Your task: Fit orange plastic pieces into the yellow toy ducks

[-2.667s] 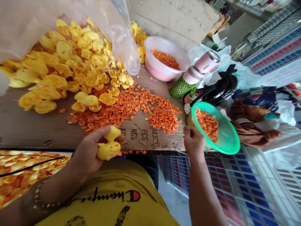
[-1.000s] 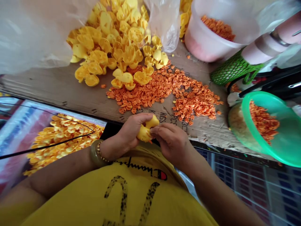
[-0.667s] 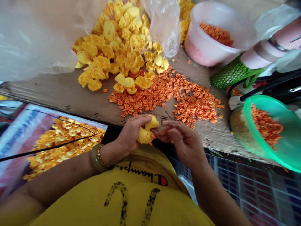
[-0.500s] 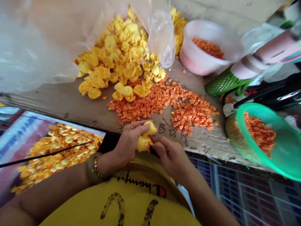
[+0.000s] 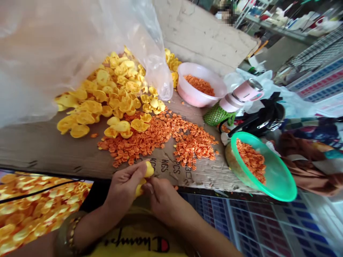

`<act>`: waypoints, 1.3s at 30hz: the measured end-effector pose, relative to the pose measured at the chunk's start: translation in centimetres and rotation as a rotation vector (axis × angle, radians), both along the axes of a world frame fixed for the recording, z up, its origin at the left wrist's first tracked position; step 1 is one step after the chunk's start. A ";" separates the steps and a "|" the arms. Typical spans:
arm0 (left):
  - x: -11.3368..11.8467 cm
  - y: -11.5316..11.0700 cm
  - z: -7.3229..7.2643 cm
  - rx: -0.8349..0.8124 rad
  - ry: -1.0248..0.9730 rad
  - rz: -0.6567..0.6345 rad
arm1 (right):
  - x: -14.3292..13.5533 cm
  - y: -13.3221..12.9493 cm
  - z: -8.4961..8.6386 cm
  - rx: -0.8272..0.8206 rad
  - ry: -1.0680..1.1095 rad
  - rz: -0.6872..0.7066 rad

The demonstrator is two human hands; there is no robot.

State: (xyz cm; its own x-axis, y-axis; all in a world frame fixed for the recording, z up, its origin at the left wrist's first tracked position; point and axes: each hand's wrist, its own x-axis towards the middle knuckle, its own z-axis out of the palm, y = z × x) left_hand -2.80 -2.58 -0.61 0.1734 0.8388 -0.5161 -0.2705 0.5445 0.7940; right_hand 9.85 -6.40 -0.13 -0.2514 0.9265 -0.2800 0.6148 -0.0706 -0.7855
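A yellow plastic toy duck piece is in my left hand, whose fingers are wrapped round it near the table's front edge. My right hand is closed in a pinch against the duck's right side. What sits between those fingertips is hidden. Just beyond my hands, small orange beak-like pieces lie scattered in a pile. Hollow yellow duck pieces are heaped behind them, partly in front of a large clear plastic bag.
A pink bowl and a tilted green bowl hold orange pieces. Between them stands a pink tumbler in a green net. More yellow pieces lie below the table at left. Plastic crates are below right.
The view has tilted up and swung right, bringing in the room behind. My hands stay together at the duck piece. The orange bit seen at my right fingertips is now hidden.
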 end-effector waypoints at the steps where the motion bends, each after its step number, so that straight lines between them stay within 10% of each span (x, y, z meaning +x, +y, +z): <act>1: 0.0 0.2 0.0 0.013 0.010 0.000 | -0.1 0.2 0.0 0.000 -0.002 -0.002; 11: -1.4 1.5 1.4 0.129 -0.009 -0.192 | -0.4 1.5 0.3 0.038 0.065 0.129; 29: -3.5 1.2 -0.2 0.274 0.117 -0.014 | -2.5 3.1 -0.4 0.045 -0.035 0.188; 39: -3.0 2.5 -0.6 0.021 -0.072 0.041 | -1.7 3.3 -1.2 -0.270 0.485 0.010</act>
